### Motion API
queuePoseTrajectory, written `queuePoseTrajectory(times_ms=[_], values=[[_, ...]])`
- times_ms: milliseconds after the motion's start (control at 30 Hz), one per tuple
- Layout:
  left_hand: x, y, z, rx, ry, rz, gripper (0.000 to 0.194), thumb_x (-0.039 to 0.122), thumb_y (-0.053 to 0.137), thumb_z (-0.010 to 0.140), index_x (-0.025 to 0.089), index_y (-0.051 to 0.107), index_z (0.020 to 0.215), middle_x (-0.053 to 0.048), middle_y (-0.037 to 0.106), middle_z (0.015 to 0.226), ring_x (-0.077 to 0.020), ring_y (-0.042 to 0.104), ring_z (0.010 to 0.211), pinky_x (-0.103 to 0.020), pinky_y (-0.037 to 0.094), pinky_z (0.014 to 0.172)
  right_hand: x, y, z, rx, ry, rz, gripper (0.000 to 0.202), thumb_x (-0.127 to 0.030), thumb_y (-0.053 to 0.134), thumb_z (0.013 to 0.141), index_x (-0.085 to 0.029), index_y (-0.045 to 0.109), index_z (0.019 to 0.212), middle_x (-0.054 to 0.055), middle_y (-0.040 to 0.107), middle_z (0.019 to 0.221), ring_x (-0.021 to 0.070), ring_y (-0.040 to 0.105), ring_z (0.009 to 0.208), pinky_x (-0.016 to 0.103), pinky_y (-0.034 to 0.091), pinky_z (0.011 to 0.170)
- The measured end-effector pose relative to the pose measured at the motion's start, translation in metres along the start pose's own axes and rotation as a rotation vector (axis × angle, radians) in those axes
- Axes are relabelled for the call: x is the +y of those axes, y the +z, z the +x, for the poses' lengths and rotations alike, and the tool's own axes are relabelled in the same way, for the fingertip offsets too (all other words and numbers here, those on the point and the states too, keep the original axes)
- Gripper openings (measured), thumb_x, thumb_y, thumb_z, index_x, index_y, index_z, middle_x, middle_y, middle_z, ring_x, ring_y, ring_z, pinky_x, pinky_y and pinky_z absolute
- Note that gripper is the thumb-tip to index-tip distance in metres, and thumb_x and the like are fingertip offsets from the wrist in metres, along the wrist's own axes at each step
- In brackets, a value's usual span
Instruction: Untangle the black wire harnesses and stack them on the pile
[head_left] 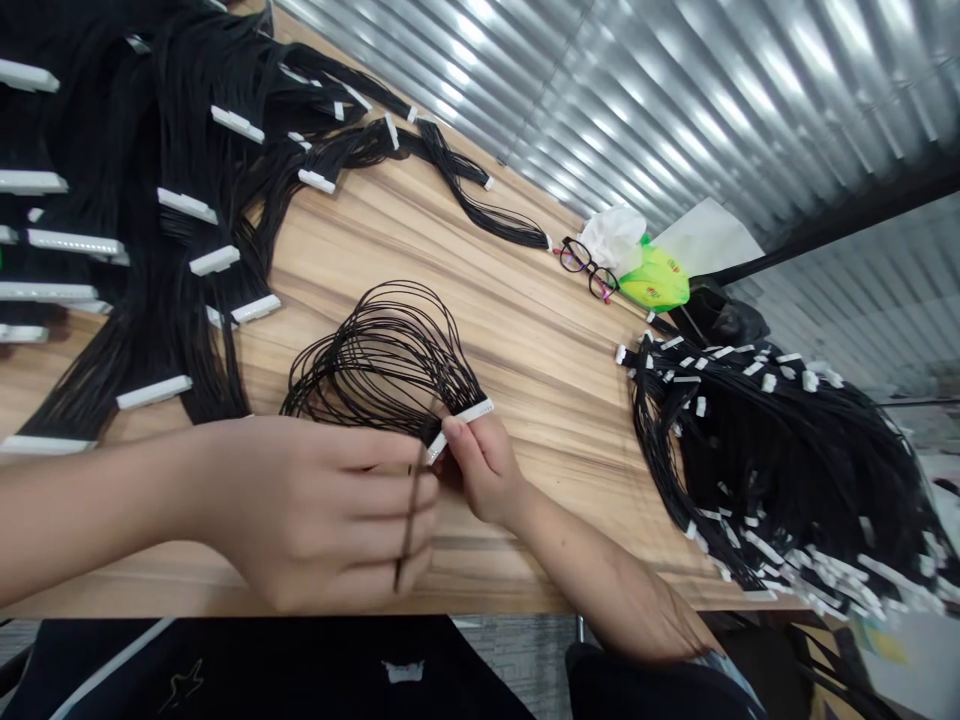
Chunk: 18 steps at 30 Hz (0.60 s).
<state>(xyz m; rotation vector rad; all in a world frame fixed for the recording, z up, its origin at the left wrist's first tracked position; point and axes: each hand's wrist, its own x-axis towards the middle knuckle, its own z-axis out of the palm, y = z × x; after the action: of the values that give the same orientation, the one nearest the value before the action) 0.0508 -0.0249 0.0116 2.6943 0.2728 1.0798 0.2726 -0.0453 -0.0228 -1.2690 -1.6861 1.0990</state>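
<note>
Head view, from the near side: dark clothing lies just below the near edge of the wood-grain table, and both forearms reach in over that edge. The left hand is above the board near this edge, its back up, fingers bent and close together; a thin dark strip crosses the fingers, but blur keeps me from telling whether they grip it. The right hand is pinched closed, its thumb pressed on the white connector of a black wire bundle. That bundle sits left of the table's middle, partly behind the left hand. The thumb covers part of the white strip, so I cannot tell whether it is 1 piece or 2. Its long axis slants from lower left to upper right, and the wires leave its upper-left side, arching up and left into a wide loop. Bare board opens beyond the loop and right of it. Piled black harnesses crowd the left, and a 2nd pile fills the right end. Farther off, glasses, white plastic and a green bag stand near the far edge, with corrugated metal behind
</note>
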Motion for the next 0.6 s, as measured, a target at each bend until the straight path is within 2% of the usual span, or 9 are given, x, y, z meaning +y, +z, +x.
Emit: queuePoseTrajectory(times_ms=[33, 100, 200, 233, 300, 367, 433, 533, 600], values=[[-0.009, -0.002, 0.002, -0.009, -0.002, 0.056, 0.035, 0.008, 0.039, 0.103, 0.03, 0.063, 0.113, 0.011, 0.08, 0.107, -0.0087, 0.076, 0.108, -0.026, 0.052, 0.121, 0.0, 0.002, 0.0, 0.028, 0.014, 0.07, 0.058, -0.064, 0.04, 0.108, -0.025, 0.058, 0.069, 0.001, 0.062, 0.066, 0.017, 0.058, 0.064, 0.033, 0.051, 0.068], [-0.033, -0.005, 0.008, -0.029, -0.086, 0.193, 0.023, 0.034, 0.046, 0.112, 0.031, 0.059, 0.13, 0.006, 0.078, 0.121, -0.0143, 0.075, 0.111, -0.033, 0.053, 0.115, 0.0, 0.006, -0.001, 0.099, 0.076, 0.22, 0.06, -0.068, 0.045, 0.105, -0.024, 0.061, 0.068, 0.001, 0.064, 0.064, 0.0177, 0.061, 0.064, 0.033, 0.051, 0.067], [-0.066, -0.004, 0.014, -0.066, -0.228, 0.32, 0.071, 0.076, 0.046, 0.103, 0.019, 0.056, 0.145, -0.014, 0.068, 0.145, -0.0348, 0.067, 0.131, -0.05, 0.053, 0.107, 0.005, 0.013, 0.002, 0.212, 0.178, 0.349, 0.064, -0.073, 0.047, 0.101, -0.023, 0.067, 0.066, 0.004, 0.07, 0.064, 0.0204, 0.066, 0.067, 0.034, 0.053, 0.069], [-0.074, -0.002, 0.014, -0.066, -0.213, 0.335, 0.076, 0.082, 0.046, 0.099, 0.021, 0.06, 0.14, -0.015, 0.07, 0.142, -0.0367, 0.069, 0.127, -0.05, 0.053, 0.105, 0.006, 0.013, 0.005, 0.236, 0.177, 0.358, 0.065, -0.074, 0.046, 0.1, -0.023, 0.068, 0.065, 0.005, 0.07, 0.064, 0.0207, 0.065, 0.066, 0.034, 0.053, 0.068], [-0.086, 0.001, 0.015, -0.069, -0.168, 0.339, 0.05, 0.068, 0.05, 0.104, 0.028, 0.067, 0.129, -0.006, 0.073, 0.14, -0.0292, 0.072, 0.121, -0.043, 0.052, 0.103, 0.006, 0.003, 0.012, 0.247, 0.096, 0.283, 0.068, -0.074, 0.042, 0.1, -0.023, 0.07, 0.064, 0.005, 0.071, 0.063, 0.02, 0.063, 0.064, 0.033, 0.05, 0.066], [-0.095, -0.001, 0.02, -0.035, -0.111, 0.343, 0.028, 0.044, 0.044, 0.11, 0.031, 0.068, 0.12, 0.002, 0.077, 0.131, -0.0218, 0.073, 0.115, -0.038, 0.049, 0.102, 0.002, -0.022, 0.019, 0.207, 0.028, 0.101, 0.065, -0.067, 0.042, 0.102, -0.022, 0.074, 0.067, 0.006, 0.075, 0.068, 0.02, 0.064, 0.069, 0.034, 0.05, 0.07], [-0.102, -0.009, 0.034, 0.032, -0.068, 0.346, 0.026, 0.031, 0.042, 0.109, 0.031, 0.068, 0.116, 0.004, 0.078, 0.125, -0.0205, 0.072, 0.113, -0.036, 0.046, 0.101, -0.005, -0.06, 0.016, 0.253, 0.062, -0.042, 0.056, -0.058, 0.045, 0.102, -0.022, 0.079, 0.074, 0.007, 0.08, 0.078, 0.0206, 0.067, 0.075, 0.035, 0.051, 0.077], [-0.114, -0.021, 0.076, 0.103, -0.012, 0.301, 0.021, 0.035, 0.05, 0.109, 0.026, 0.068, 0.114, 0.0, 0.074, 0.117, -0.0198, 0.069, 0.108, -0.031, 0.048, 0.098, -0.015, -0.132, -0.014, 0.657, 0.075, -0.072, 0.044, -0.054, 0.058, 0.094, -0.021, 0.078, 0.075, 0.008, 0.081, 0.079, 0.0218, 0.068, 0.076, 0.036, 0.052, 0.078], [-0.123, -0.018, 0.12, 0.056, 0.082, 0.236, 0.024, 0.037, 0.051, 0.11, 0.027, 0.072, 0.111, 0.0, 0.071, 0.111, -0.0156, 0.068, 0.1, -0.025, 0.051, 0.089, -0.019, -0.18, -0.05, 0.983, -0.041, 0.013, 0.037, -0.053, 0.068, 0.086, -0.021, 0.075, 0.069, 0.005, 0.077, 0.069, 0.0209, 0.066, 0.069, 0.036, 0.052, 0.075]])
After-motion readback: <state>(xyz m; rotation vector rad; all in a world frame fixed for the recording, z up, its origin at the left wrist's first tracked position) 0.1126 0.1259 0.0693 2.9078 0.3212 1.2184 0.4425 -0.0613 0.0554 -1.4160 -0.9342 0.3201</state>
